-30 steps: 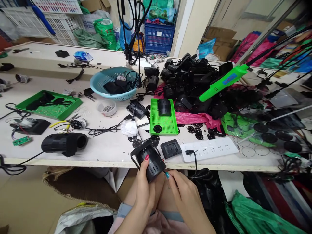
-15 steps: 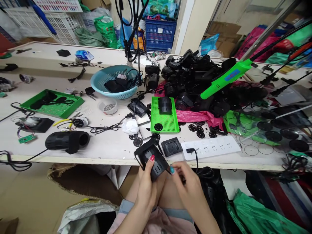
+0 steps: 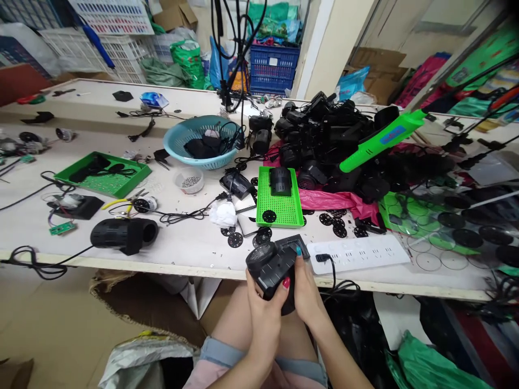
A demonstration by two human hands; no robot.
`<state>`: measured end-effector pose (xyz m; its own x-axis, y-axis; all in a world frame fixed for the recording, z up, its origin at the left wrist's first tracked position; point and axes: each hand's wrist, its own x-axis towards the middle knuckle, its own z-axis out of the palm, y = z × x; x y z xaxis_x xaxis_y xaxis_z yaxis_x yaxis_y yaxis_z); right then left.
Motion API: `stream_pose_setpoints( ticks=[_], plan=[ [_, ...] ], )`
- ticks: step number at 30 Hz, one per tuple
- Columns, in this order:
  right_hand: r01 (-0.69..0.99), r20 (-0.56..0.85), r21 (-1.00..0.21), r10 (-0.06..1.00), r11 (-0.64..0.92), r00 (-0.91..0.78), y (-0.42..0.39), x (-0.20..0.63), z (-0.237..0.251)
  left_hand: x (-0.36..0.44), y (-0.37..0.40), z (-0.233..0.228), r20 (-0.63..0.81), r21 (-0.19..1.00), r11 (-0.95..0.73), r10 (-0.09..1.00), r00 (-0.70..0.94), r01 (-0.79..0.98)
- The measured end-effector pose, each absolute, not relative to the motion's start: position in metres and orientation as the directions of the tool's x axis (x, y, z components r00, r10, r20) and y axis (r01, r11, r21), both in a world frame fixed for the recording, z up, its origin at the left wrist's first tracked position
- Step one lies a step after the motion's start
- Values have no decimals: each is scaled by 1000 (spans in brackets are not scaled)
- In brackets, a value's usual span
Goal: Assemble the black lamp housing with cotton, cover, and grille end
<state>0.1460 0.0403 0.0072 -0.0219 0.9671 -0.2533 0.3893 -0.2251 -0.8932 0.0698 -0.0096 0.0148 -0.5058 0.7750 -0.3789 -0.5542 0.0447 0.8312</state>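
Observation:
Between my two hands, at the table's front edge, is a black slotted plastic housing (image 3: pixel 278 270) with a round, disc-like face (image 3: pixel 260 254) turned up to the left. My left hand (image 3: pixel 265 310) wraps its lower left side, the thumb lying on the near side. My right hand (image 3: pixel 307 292) grips the right side, with the thumb on top. Just behind the housing lies a black square frame piece (image 3: pixel 300 244), partly covered by it. My palms and the underside of the housing are hidden.
A white power strip (image 3: pixel 360 257) with a plug in it lies to the right. Beyond are a green perforated tray (image 3: pixel 279 208), a blue basket (image 3: pixel 174 141) and a pile of black housings (image 3: pixel 324 124). A green stick-like tool (image 3: pixel 381 140) hangs over the pile. Another housing (image 3: pixel 109 233) lies left.
The housing has been turned so that its round face shows. My right hand has moved from its lower corner to grip its side. The view has shifted slightly.

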Motion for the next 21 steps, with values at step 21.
stream_pose_setpoints(
  ticks=[21],
  plan=[
    [303, -130, -911, 501, 280, -855, 109, 160, 93, 38, -15, 35, -152, 968, 136, 987, -59, -210]
  ],
)
